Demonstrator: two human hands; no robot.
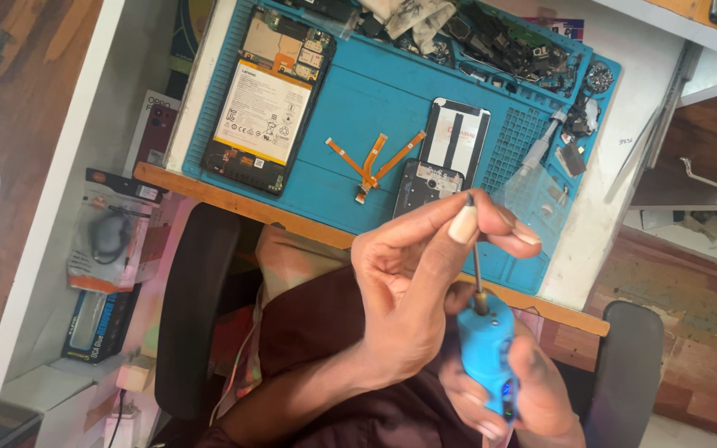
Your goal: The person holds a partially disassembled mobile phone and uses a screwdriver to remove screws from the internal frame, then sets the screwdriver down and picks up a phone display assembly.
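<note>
A blue repair mat (375, 99) lies on a white desk (624, 116), holding an opened tablet (263, 99) with a large white battery, orange flex cables (373, 162) and a dismantled phone (444, 153). Small loose parts (499, 46) crowd the mat's top edge. Packaged accessories (109, 241) sit on a shelf at left, beside a black chair armrest (197, 307).
</note>
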